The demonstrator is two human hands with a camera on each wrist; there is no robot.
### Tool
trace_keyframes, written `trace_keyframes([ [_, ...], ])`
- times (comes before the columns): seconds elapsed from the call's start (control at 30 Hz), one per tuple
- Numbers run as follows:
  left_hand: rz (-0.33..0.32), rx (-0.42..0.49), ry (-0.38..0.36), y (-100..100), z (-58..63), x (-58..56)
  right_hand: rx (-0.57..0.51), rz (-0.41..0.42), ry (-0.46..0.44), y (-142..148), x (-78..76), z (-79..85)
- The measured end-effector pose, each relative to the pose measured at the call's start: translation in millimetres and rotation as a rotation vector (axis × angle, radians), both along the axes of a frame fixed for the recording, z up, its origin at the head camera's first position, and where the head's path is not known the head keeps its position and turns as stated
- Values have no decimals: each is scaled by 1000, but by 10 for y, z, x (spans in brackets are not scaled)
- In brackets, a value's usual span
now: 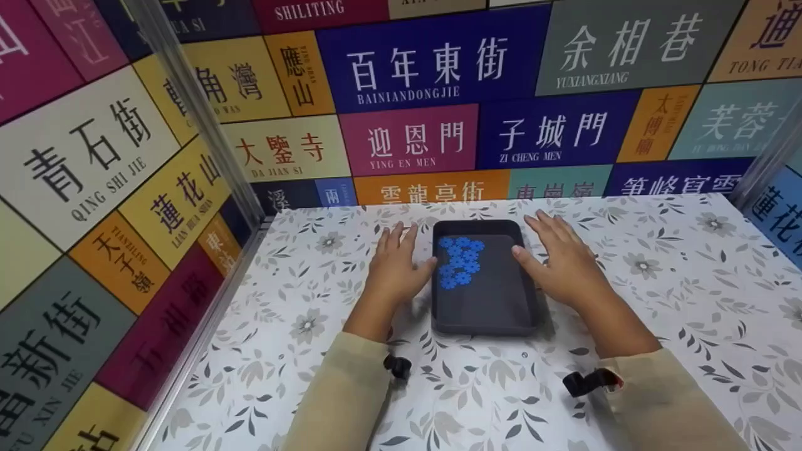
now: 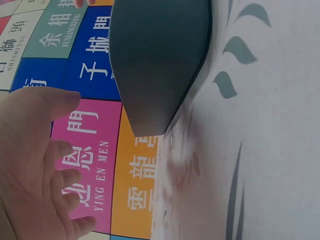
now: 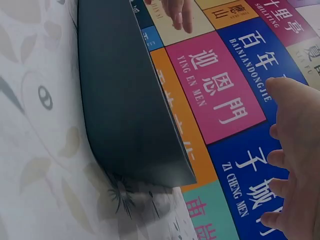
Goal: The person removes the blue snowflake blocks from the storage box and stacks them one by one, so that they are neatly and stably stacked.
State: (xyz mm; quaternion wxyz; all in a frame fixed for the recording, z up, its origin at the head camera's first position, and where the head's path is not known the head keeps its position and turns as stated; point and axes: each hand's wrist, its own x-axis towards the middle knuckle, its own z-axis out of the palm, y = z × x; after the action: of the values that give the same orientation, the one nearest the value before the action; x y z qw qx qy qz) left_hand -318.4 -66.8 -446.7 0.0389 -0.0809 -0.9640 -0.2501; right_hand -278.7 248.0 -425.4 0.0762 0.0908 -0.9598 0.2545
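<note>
Blue flowers (image 1: 466, 256) inside tray (image 1: 501, 282): head view only; wrist views: outer walls (image 2: 160, 60).

Your tray (image 1: 501, 294) rests on the worktop (image 1: 476, 394), with the flower pieces (image 1: 462, 260) lying inside its far left part. Your left grip (image 1: 398, 263) is just left of the tray, your right grip (image 1: 559, 260) by its right side. Behind the tray stands the back wall (image 1: 432, 69); well left of it, the side wall (image 1: 88, 163).
</note>
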Motion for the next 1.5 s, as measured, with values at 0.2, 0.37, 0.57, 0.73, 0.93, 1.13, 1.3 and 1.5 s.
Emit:
trace_keyframes([
  [0.2,-10,153,-56,-2,-50,-25,-115,52,-8,-81,-2,0],
  [0.37,-30,193,-94,-8,-90,-25,-196,68,-53,-183,-61,35],
  [0.57,-96,179,-108,-9,-94,-26,-345,80,-110,-268,-230,71],
  [0.73,-125,212,-152,4,-97,-17,-480,66,-148,-298,-381,56],
  [0.93,-153,319,-282,30,-116,-1,-563,57,-185,-326,-530,8],
  [1.13,-186,411,-352,30,-166,-2,-626,70,-256,-382,-669,-29],
  [1.3,-185,510,-402,54,-182,-4,-659,91,-354,-397,-778,-84],
  [1.5,-162,546,-431,65,-214,-15,-704,97,-425,-416,-907,-148],
])
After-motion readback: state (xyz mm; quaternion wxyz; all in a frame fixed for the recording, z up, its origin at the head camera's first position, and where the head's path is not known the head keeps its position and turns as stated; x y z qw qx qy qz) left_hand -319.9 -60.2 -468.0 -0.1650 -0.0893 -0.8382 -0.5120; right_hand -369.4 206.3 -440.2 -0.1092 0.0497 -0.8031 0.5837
